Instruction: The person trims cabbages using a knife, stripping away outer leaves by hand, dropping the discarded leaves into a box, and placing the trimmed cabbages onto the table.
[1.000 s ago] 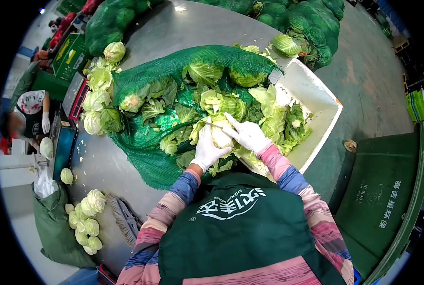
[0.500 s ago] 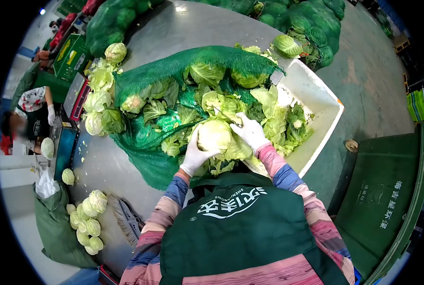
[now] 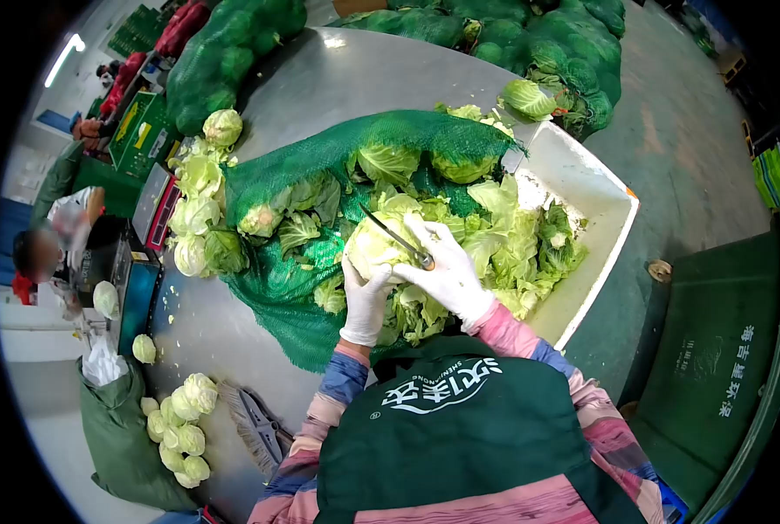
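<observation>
A pale green cabbage [image 3: 372, 244] sits in my gloved left hand [image 3: 365, 301], which is wrapped round its near left side. My gloved right hand [image 3: 449, 272] is closed round the handle of a knife [image 3: 390, 230]. The dark blade points up and left across the cabbage; I cannot tell whether it touches. Beneath both hands lies an opened green mesh bag [image 3: 281, 306] with several cabbages on and under it. Trimmed cabbage leaves [image 3: 503, 253] are piled to the right of my right hand.
A white bin [image 3: 601, 205] with leaves stands at the table's right edge. Several trimmed cabbages [image 3: 185, 419] and a brush [image 3: 255, 424] lie front left. Full mesh bags [image 3: 233, 61] are at the back. Another person [image 3: 67, 244] is at the left, beyond a scale [image 3: 154, 205].
The right hand has brought the knife over the cabbage, its blade now plainly visible. The leaf hanging at the cabbage's right side no longer shows there. The head view has shifted slightly.
</observation>
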{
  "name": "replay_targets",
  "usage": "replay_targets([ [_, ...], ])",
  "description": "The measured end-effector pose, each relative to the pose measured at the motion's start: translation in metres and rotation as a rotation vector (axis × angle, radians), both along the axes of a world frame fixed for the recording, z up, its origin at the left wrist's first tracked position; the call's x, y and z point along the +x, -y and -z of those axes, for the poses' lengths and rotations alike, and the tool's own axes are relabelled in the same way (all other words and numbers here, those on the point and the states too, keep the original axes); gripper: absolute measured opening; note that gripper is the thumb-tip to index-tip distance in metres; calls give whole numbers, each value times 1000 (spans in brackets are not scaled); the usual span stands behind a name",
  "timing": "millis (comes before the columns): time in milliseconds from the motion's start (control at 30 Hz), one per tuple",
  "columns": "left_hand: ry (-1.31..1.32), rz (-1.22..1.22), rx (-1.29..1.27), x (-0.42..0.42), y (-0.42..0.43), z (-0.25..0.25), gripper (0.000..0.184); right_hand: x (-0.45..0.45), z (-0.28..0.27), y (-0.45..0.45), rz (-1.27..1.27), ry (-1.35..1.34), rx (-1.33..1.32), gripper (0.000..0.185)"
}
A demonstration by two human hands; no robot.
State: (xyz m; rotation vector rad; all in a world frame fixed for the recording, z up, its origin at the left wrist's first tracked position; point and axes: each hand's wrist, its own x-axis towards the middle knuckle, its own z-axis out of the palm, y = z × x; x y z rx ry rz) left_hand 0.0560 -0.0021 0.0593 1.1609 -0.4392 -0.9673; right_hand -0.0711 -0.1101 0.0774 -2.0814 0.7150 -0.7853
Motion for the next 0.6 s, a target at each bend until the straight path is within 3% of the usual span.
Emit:
replay_targets([
  [33, 3, 5, -2, 0, 0, -3, 79, 2, 1, -1, 12, 51, 18, 49],
  [100, -103, 2, -41, 1, -2, -9, 80, -4, 13, 9, 26, 147, 326, 21],
  [167, -204, 30, -95, 5, -11, -10, 82, -15, 17, 27, 16, 188, 678, 10],
  [233, -944, 31, -269, 15, -26, 9, 78, -33, 46, 57, 199, -193, 370, 11],
  [267, -1086, 76, -377, 17, -29, 9, 80, -45, 63, 70, 286, -464, 210, 16],
  [333, -1136, 122, -462, 23, -33, 12, 78, -68, 69, 69, 257, -451, 73, 34],
  [433, -1287, 114, -592, 25, -37, 18, 75, -56, 71, 48, 206, -293, 222, 42],
  [467, -1204, 166, -631, 28, -39, 28, 73, -52, 66, 39, 150, -275, 431, 46],
  [500, -1158, 179, -655, 26, -37, 21, 72, -48, 75, 29, 63, -247, 281, 54],
  [567, -1066, 200, -704, 22, -31, 5, 69, -28, 34, 6, -53, -174, 720, 71],
  [600, -847, 124, -536, 20, -30, -6, 63, -20, 21, -1, -115, -106, 670, 80],
])
